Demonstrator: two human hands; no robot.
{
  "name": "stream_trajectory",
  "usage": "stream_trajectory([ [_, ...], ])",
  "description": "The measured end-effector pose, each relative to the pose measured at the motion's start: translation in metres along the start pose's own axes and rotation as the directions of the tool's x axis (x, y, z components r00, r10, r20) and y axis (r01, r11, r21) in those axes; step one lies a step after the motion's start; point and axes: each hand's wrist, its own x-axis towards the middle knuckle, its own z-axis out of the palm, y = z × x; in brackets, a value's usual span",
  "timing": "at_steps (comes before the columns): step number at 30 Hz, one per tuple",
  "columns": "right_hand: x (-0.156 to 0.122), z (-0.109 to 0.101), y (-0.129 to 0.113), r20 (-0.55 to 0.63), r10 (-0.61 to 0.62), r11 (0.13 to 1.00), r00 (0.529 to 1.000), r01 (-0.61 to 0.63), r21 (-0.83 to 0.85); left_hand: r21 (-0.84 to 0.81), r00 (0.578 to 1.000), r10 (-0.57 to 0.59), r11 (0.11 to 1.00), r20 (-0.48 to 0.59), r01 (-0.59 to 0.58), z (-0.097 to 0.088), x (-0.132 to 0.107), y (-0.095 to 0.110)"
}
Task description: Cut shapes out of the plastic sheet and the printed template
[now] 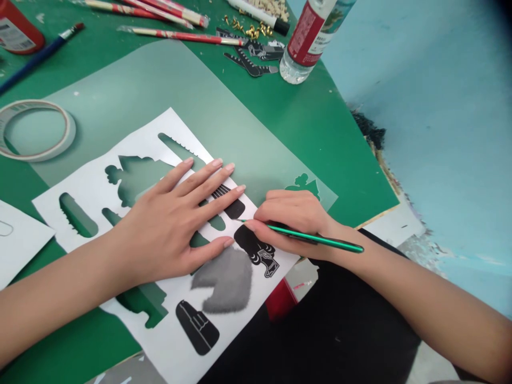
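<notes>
My left hand (184, 218) lies flat on a white paper sheet (88, 184) with its fingers spread. The sheet has several cut-out openings and printed black and grey shapes. In my right hand (294, 221) is a slim craft knife with a green handle (320, 239), gripped like a pen. Its thin tip touches the sheet between a striped black shape (234, 207) and a black printed figure (248, 242). A grey furry-edged shape (230, 280) lies just below my left thumb, with another black shape (198, 328) nearer to me. A translucent mat (168, 74) is under the sheet.
A tape roll (70, 130) lies at the left. At the back are a water bottle (300, 58), black cut pieces (252, 64), brass fasteners (253, 32), a black-capped marker (260, 15), wrapped brushes (184, 36), a blue brush (38, 58) and a red bottle (18, 29). The green table's edge (376, 216) is at right.
</notes>
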Motion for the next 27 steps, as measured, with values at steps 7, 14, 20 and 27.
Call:
stream_trajectory([
  [7, 0.000, 0.000, 0.004, -0.003, -0.035, 0.999, 0.999, 0.035, -0.008, 0.008, 1.000, 0.000, 1.000, 0.004, 0.000, -0.001, 0.001, 0.000],
  [14, 0.003, -0.005, 0.010, 0.051, -0.088, 0.996, 0.995, 0.089, -0.020, 0.013, 0.999, 0.036, 0.999, 0.012, -0.036, -0.001, 0.000, -0.006],
  [20, 0.009, -0.008, 0.017, 0.111, -0.124, 0.992, 0.986, 0.125, -0.004, -0.021, 0.996, 0.090, 0.996, 0.026, -0.089, -0.005, 0.003, -0.013],
  [27, 0.013, -0.009, 0.015, 0.113, -0.114, 0.993, 0.987, 0.110, 0.040, -0.012, 0.992, 0.110, 0.994, 0.055, -0.110, -0.006, 0.006, -0.018],
])
